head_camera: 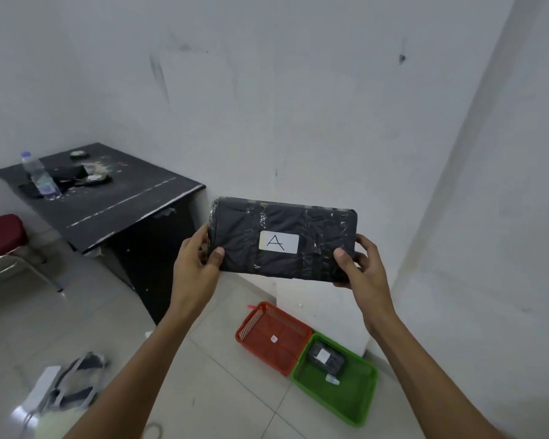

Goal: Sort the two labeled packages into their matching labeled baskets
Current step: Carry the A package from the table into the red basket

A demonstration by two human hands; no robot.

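Both hands, left (pixel 200 264) and right (pixel 357 264), grasp the ends of package A (pixel 282 240). Its crinkled taped wrap looks soft, light, perhaps slippery; end grips suit it.

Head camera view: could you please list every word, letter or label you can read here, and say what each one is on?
"A": handwritten on the white label of the black package held up in both hands.
White tag in the orange basket: too small to read.
White label on the small package in the green basket: too blurred to read.
Water bottle label on the table: unreadable.
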